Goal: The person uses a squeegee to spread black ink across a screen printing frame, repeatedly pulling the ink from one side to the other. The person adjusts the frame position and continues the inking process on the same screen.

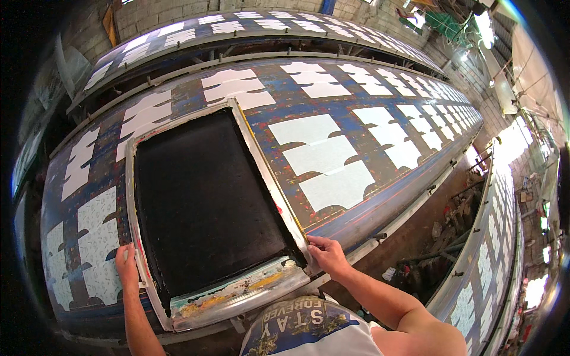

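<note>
Black-meshed printing screen [208, 202]: left hand [126, 265] and right hand [326, 254] grip its metal frame.

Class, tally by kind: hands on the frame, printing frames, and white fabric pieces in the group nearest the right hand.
Hands: 2, left hand and right hand
Printing frame: 1
White fabric pieces: 3
Total: 6

Long blue printing surface [332, 107] carries rows of white fabric pieces [320, 155]. Parallel surface [249, 35] behind, likewise covered. Brick wall [160, 12] at far end. Littered floor [427, 237] right.
</note>
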Available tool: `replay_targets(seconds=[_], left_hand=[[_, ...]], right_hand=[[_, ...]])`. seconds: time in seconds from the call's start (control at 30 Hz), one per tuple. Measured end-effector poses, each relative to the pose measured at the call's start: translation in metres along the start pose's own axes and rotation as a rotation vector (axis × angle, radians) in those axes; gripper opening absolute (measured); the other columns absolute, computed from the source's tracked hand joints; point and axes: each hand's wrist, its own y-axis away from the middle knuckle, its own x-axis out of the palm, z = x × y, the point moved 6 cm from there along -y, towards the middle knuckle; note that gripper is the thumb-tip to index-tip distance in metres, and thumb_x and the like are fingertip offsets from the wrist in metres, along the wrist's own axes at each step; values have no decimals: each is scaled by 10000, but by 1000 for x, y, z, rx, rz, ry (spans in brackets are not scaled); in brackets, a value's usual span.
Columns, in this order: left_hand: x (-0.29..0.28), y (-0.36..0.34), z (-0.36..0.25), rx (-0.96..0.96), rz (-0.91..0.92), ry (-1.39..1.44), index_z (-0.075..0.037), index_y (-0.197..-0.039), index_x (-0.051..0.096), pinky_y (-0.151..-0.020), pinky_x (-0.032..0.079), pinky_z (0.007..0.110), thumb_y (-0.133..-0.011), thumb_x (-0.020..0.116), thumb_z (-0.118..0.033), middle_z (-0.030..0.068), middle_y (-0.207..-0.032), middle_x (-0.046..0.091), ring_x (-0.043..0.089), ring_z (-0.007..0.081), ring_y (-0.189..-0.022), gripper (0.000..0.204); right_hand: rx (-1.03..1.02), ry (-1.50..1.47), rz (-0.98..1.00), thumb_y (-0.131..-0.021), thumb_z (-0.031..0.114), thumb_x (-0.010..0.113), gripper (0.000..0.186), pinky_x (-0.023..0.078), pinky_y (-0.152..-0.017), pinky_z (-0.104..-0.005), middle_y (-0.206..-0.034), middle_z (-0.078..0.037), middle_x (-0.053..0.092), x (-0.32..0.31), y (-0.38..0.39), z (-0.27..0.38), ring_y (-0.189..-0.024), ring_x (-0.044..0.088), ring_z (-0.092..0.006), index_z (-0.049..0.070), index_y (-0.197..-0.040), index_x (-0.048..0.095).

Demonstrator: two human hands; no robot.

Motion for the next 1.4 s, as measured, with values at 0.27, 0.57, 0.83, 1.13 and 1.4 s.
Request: replay_targets(seconds=[0.27,0.57,0.83,1.13,1.4], left_hand=[[-4,2,-22,-169,18,95,-113,-950,692,-399,269,303,-1101,666,-450,-48,-660,447,373,63,-492,370],[58,34,-130,-175,44,252,-135,-946,668,-392,297,278,-1092,665,-457,-48,-670,480,398,67,-452,354],[193,76,-204,-186,57,296,-89,-1059,720,-395,318,273,-1083,691,-417,-37,-700,502,409,63,-469,331],[328,148,-256,-150,89,346,-56,-1190,730,-414,324,270,-1093,697,-378,-50,-709,493,420,55,-505,338],[383,181,-288,-173,97,349,-34,-1186,728,-412,337,261,-1084,706,-358,-40,-709,512,436,55,-503,341]], right_hand=[[-98,-167,22,-1029,215,788,402,592,-864,-319,-1081,-130,824,-17,10,38,-951,734,-153,-48,-1332,767],[-115,-101,-8,-1034,127,752,389,584,-892,-302,-1130,-134,805,-108,-41,46,-995,720,-143,-85,-1359,734],[-77,-16,-152,-970,148,778,404,602,-902,-373,-1074,-179,829,-240,-106,-6,-964,767,-229,-92,-1294,757],[-32,-22,-167,-991,103,764,384,579,-906,-319,-1122,-128,811,-379,-160,-54,-989,734,-164,-105,-1314,748],[-17,-12,-155,-987,135,773,370,594,-868,-350,-1070,-122,813,-442,-184,-94,-969,749,-178,-84,-1286,765]])
